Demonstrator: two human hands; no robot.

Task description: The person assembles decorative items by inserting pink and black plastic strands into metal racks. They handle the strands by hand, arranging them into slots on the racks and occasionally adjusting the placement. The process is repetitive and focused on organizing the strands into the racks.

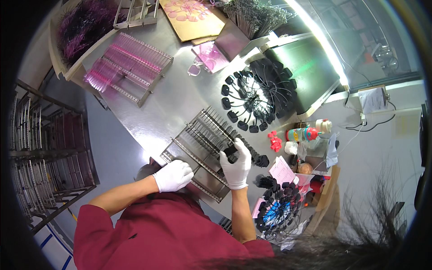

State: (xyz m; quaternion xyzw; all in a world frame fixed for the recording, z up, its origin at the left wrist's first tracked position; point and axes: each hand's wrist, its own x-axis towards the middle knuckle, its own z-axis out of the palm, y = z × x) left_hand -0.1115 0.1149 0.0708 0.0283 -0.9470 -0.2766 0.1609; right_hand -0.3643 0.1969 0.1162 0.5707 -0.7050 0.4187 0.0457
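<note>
In the head view, the white-gloved left hand curls its fingers together beside a metal rack of thin dark pieces, grip unclear; the white-gloved right hand has thumb and forefinger apart around a flat black piece, contact unclear. Beyond those fingers, black paddle-shaped pieces ring a spot on the grey metal surface.

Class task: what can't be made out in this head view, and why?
Head view:
Left hand: the hand itself hides whether it grips the metal rack.
Dark piece by the right hand: partly covered by it, too dark to identify.
Upper metal frame: cut off by the top edge.
Pink sheet: any writing is too small to read.
</note>
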